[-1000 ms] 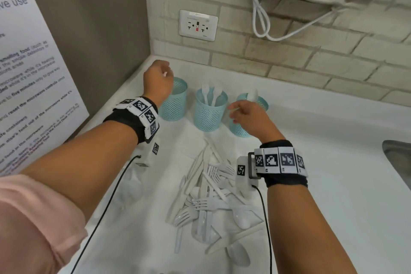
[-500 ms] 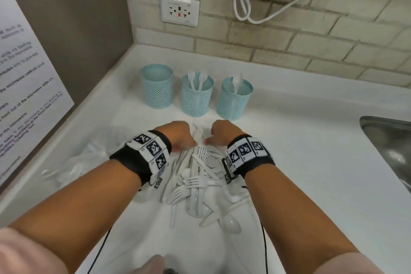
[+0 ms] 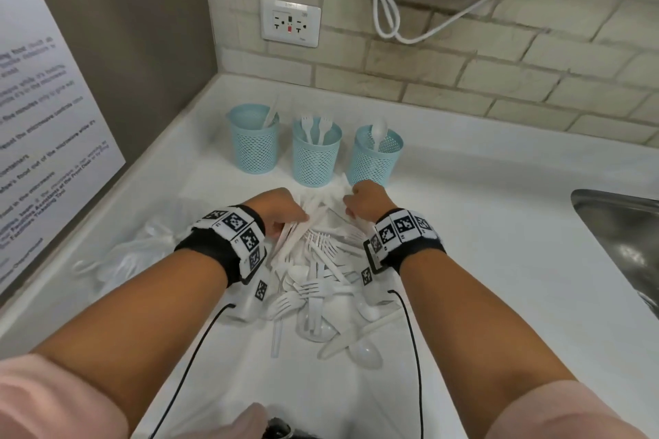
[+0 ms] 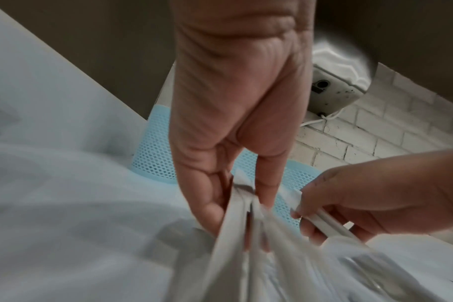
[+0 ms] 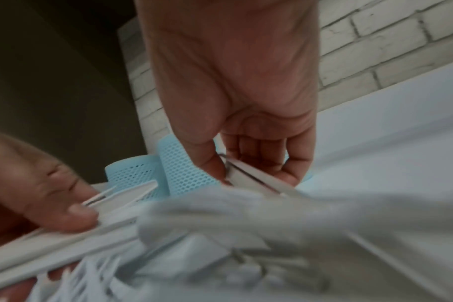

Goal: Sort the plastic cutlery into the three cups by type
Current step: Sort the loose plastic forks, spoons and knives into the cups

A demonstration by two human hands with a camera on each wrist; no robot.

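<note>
Three blue mesh cups stand in a row at the back: the left cup (image 3: pixel 254 144) holds a knife, the middle cup (image 3: pixel 315 160) two forks, the right cup (image 3: pixel 377 162) a spoon. In front lies a pile of white plastic cutlery (image 3: pixel 321 281). My left hand (image 3: pixel 285 216) is at the pile's far left edge and pinches long white handles (image 4: pixel 239 206). My right hand (image 3: pixel 356 205) is at the far right edge, and its thumb and fingers pinch one flat white piece (image 5: pixel 242 173). What type either hand holds is blurred.
A steel sink (image 3: pixel 620 232) lies at the right edge. A crumpled clear plastic bag (image 3: pixel 135 257) sits left of the pile. A poster (image 3: pixel 42 139) covers the left wall. A wall socket (image 3: pixel 290 22) and a white cable (image 3: pixel 388 11) hang on the brick wall.
Both hands came down from the cups to the pile. A knife now stands in the left cup and a spoon in the right cup. The fingers have closed on pieces.
</note>
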